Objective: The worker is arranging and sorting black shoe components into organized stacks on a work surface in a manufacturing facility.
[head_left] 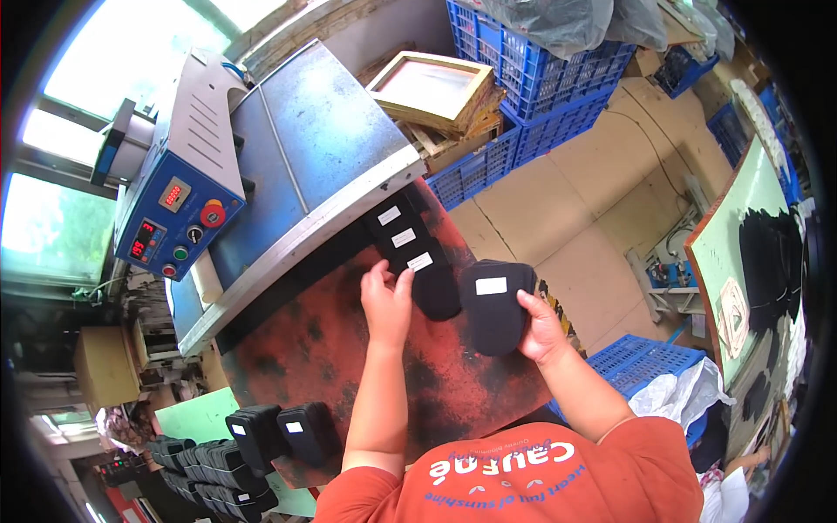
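Note:
My right hand [542, 333] grips a stack of black rounded fabric pieces [495, 315] by its right side, thumb on top. The top piece bears a white label. My left hand [386, 305] is over the red, black-stained work surface [349, 349]. Its fingers and thumb are apart, with the thumb at the edge of a white label [420, 261] on a black piece [436, 292]. Whether the fingers touch that piece is hard to tell. Farther off, more labelled black pieces [397, 222] lie in a row at the edge of the blue machine.
A blue press-like machine [305, 113] with a control box [179, 213] stands at left. Stacked black pieces [311, 431] sit near left. Blue crates [540, 78] and wooden frames [432, 87] are at the back. Another person [737, 488] is at far right.

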`<action>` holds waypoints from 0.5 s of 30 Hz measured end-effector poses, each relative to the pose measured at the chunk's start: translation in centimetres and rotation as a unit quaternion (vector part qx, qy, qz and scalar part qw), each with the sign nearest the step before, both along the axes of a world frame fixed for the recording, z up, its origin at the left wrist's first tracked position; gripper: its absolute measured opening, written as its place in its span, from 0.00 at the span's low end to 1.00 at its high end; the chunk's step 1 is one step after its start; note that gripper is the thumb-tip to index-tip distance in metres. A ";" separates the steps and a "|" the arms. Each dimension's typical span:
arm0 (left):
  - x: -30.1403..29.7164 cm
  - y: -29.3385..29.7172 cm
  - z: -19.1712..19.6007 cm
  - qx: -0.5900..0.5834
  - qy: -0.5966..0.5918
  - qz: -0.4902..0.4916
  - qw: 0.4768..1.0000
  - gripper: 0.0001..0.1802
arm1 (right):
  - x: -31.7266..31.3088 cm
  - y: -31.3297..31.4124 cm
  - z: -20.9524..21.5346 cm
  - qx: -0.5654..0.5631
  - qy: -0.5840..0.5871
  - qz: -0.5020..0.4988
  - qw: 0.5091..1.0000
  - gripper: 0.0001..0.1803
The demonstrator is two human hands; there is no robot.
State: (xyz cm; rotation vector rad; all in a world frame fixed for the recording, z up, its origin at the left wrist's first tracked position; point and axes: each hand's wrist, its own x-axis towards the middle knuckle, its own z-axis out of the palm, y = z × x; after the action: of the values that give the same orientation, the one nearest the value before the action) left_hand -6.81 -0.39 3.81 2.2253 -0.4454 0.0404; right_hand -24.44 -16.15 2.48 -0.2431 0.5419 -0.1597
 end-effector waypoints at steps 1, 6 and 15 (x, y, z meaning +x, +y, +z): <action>-1.3 -0.2 0.4 -0.100 0.094 -0.022 0.990 0.18 | 0.2 0.6 0.9 -0.041 0.013 0.000 0.999 0.24; -4.5 0.0 1.2 -0.237 0.279 -0.025 0.930 0.10 | 0.4 1.0 0.3 -0.067 0.010 0.009 0.998 0.23; -3.6 0.3 -0.6 0.009 -0.078 0.014 0.997 0.12 | -0.9 -1.0 1.1 -0.079 0.039 0.002 0.996 0.21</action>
State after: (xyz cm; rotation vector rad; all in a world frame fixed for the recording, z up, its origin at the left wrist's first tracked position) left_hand -10.41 -0.13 3.21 2.2552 -0.5002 0.2277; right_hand -25.32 -17.11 3.57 -0.4054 0.6074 -0.1891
